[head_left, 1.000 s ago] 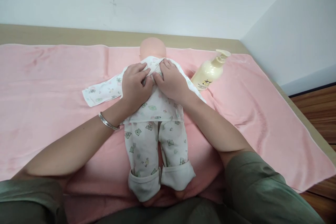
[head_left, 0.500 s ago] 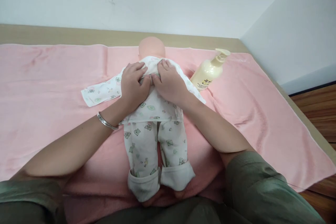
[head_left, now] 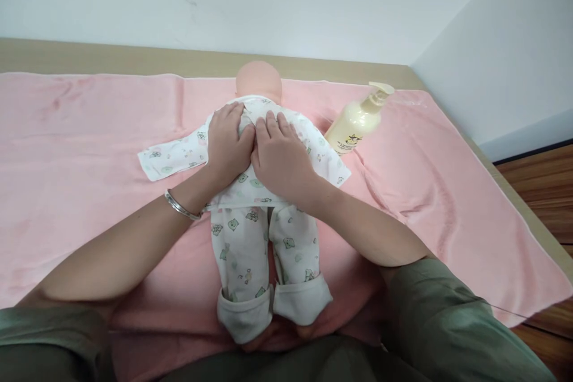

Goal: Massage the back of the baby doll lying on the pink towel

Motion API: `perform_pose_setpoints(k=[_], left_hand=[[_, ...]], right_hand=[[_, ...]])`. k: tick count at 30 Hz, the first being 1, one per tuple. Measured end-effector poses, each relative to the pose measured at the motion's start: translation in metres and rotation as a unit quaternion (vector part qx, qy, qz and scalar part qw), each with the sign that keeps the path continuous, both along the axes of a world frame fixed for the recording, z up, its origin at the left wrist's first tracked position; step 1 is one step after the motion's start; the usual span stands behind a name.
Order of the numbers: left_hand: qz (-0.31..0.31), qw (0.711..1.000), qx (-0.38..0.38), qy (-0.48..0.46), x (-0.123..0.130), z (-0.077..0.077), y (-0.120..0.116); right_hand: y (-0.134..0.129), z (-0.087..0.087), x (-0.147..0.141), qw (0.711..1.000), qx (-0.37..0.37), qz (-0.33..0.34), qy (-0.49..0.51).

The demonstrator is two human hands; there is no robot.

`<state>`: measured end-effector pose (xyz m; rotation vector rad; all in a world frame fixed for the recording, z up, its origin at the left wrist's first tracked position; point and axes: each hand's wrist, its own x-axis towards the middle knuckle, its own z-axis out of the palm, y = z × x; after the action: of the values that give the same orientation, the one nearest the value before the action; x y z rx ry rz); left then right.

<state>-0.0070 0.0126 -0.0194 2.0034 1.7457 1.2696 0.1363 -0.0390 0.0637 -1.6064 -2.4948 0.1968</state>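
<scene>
A baby doll (head_left: 258, 79) lies face down with its bald head toward the wall. It wears a white printed shirt (head_left: 179, 155) and matching trousers (head_left: 244, 250) with turned-up cuffs. On the left of its upper back rests my left hand (head_left: 229, 146), fingers stretched out flat on the cloth. My right hand (head_left: 284, 158) lies flat beside it, a little lower on the back, its fingers pointing toward the head. The two thumbs meet near the middle of the back. Neither hand grips anything.
A pale yellow pump bottle (head_left: 353, 125) leans to the right, close to the doll's right sleeve. Under everything is a pink towel (head_left: 80, 143) spread over a wooden table (head_left: 111, 57). White walls (head_left: 290, 6) stand behind and to the right.
My right hand has slid down the doll's back, toward me, and its fingers now lie straighter. My left hand has barely shifted; its fingers tilt slightly more upward.
</scene>
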Motion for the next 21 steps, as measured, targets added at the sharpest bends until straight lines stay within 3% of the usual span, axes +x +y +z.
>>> perform_pose_setpoints(k=[3, 9, 14, 21], left_hand=[[0.027, 0.999, 0.014, -0.022, 0.003, 0.003, -0.004], [0.026, 0.999, 0.030, -0.030, 0.006, 0.009, -0.009], [0.030, 0.999, 0.026, -0.030, 0.006, 0.011, -0.010], [0.015, 0.999, 0.032, -0.036, 0.006, 0.012, -0.012]], right_hand=[[0.017, -0.002, 0.007, 0.999, 0.000, 0.009, 0.045], [0.051, -0.016, 0.014, 0.995, 0.013, -0.032, 0.093], [0.049, -0.020, 0.012, 0.995, 0.012, -0.026, 0.101], [0.047, -0.012, 0.017, 0.999, -0.005, -0.001, 0.049]])
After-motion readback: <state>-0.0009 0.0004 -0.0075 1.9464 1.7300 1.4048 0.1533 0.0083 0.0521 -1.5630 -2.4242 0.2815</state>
